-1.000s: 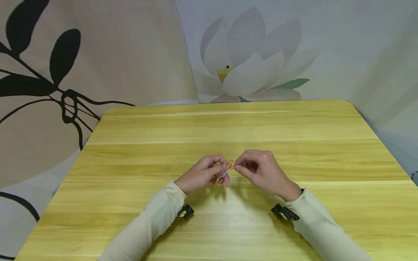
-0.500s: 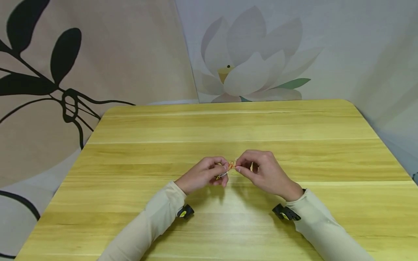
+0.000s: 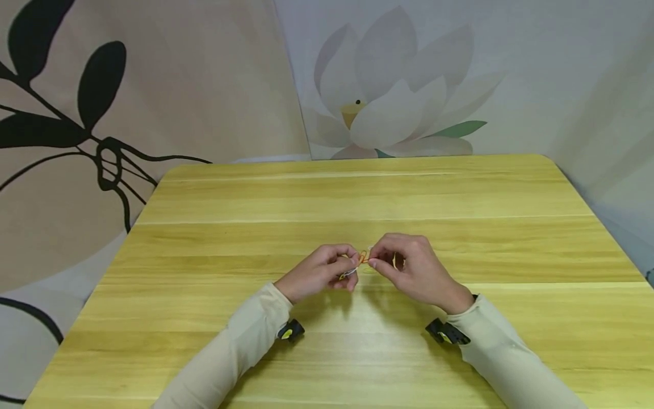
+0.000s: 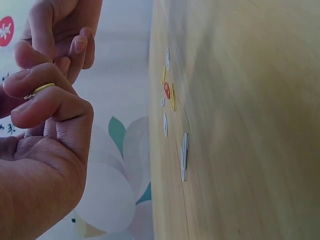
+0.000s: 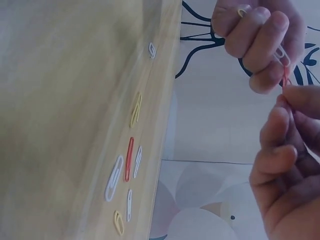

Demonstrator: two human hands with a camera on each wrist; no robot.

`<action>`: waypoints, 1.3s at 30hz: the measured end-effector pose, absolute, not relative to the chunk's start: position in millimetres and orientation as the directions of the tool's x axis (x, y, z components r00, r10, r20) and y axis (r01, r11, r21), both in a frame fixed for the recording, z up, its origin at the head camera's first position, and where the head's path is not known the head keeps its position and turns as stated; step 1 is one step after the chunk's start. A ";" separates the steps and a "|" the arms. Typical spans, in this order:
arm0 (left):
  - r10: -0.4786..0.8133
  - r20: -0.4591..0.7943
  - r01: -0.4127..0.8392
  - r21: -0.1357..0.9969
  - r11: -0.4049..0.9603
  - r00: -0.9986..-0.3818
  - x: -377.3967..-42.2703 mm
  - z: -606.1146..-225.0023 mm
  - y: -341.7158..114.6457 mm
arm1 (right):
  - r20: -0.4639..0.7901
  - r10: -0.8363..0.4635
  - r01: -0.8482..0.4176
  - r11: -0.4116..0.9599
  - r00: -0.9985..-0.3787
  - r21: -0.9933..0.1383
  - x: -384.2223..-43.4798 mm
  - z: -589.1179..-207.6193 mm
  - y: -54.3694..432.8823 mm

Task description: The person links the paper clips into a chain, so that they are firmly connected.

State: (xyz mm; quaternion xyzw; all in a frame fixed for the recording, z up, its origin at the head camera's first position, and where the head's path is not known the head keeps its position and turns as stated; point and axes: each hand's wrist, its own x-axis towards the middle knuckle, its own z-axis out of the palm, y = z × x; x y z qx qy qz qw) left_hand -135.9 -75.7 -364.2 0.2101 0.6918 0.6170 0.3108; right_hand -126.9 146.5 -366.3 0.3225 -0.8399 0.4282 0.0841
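Observation:
Above the table, my left hand (image 3: 327,268) holds a short chain of paper clips. A yellow paper clip (image 5: 242,13) shows between its curled fingers, and a white paper clip (image 5: 282,55) extends toward an orange-red paper clip (image 3: 364,257). Thumb and forefinger of my right hand (image 3: 411,267) pinch the other end of that orange-red clip. In the right wrist view the white and orange-red clips meet, but fingertips hide part of the join. The left wrist view shows only the yellow clip (image 4: 42,90) at the left fingers.
Loose paper clips lie scattered on the wooden table (image 3: 204,341) beneath the hands: a red clip (image 5: 129,159), several white ones such as this white clip (image 5: 114,178), and yellow ones such as this yellow clip (image 5: 135,110). A printed curtain (image 3: 230,85) hangs behind the table.
The white and yellow clips at my left hand have swung slightly, and its lower fingers have drawn in a little. Both hands otherwise stay nearly in place around the orange-red clip.

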 end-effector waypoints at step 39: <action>0.652 -0.099 0.053 0.976 0.210 -0.752 -135.9 -368.5 -74.3 | 0.162 -0.429 -0.322 0.333 -0.889 -0.886 -129.8 -362.4 151.2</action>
